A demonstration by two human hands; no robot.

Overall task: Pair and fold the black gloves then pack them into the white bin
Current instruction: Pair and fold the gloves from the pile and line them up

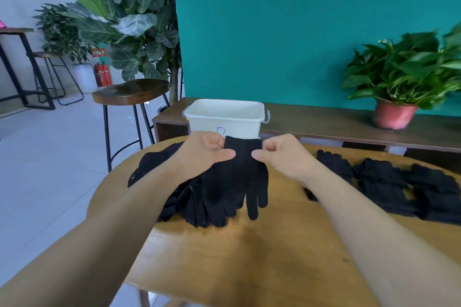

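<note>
Black gloves (245, 174) are held up by the cuff over the bench (249, 257), finger ends hanging down. The black knit shows no edge between layers, so it cannot be told whether this is one glove or two laid flat together. The cuff and both hands hide the lower front of the white bin (225, 117), which stands just behind them on the bench; a blue mark on its wall is half covered, and its floor cannot be seen. The left forearm covers part of the loose heap (189, 202) of gloves lying under and left of the held piece. A second dark row (399, 189) lies to the right, cut off by the picture's edge and blurred.

The left hand (207, 154) pinches the cuff's left edge, thumb flat on the near face, the other fingers (212, 142) curled behind. The right hand (282, 157) pinches the right edge the same way, its fingers (273, 143) bent in. The cuff is stretched between the two thumbs, whose tips lie near each other but apart.
</note>
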